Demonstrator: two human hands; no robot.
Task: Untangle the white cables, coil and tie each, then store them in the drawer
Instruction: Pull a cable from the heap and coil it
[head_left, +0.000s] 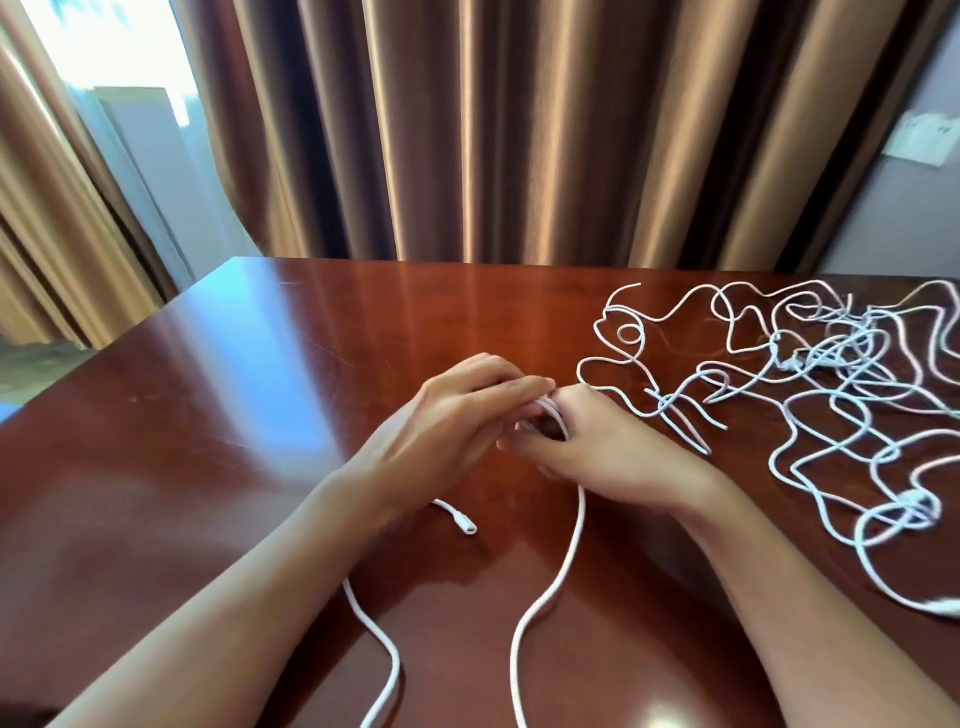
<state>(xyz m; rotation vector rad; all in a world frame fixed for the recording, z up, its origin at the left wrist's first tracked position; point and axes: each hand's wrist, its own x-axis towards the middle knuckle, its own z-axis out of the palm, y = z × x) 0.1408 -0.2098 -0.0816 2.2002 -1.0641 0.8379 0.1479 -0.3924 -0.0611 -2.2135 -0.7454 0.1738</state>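
My two hands meet over the middle of the dark red wooden table (234, 395). My right hand (602, 447) grips a small coil of white cable (550, 415) wound round its fingers. My left hand (457, 410) lies against that coil, fingers stretched over it and pinching the strand. The same cable's loose length (566, 561) drops from my right hand toward the near edge, and its plug end (465, 527) lies under my left wrist. A large tangle of white cables (831, 364) sprawls over the table's right side. No drawer is visible.
Brown curtains (493, 130) hang directly behind the table's far edge. A wall socket plate (922, 137) sits on the grey wall at the upper right. A window with a pale panel shows at the upper left, where the table's left corner ends.
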